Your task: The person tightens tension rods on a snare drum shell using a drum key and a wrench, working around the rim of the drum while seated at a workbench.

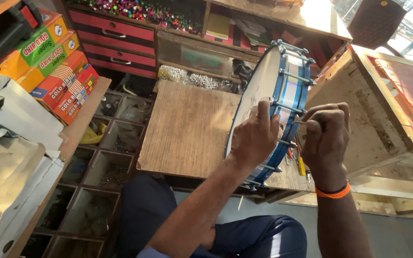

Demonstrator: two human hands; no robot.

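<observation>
one blue drum (283, 81), two hands (253, 138), three red drawers (113, 33)

Cluttered workshop: red drawers (115, 36), wooden worktop (187, 126), sunlit compartment trays (103, 167).

A drum (273, 91) stands on edge on the board (187, 129), cartons (53, 71) stacked far left.

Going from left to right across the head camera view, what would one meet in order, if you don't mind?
Stacked colourful boxes → compartment tray of small parts → wooden board → left hand on the blue-rimmed drum → right hand → wooden frame.
</observation>
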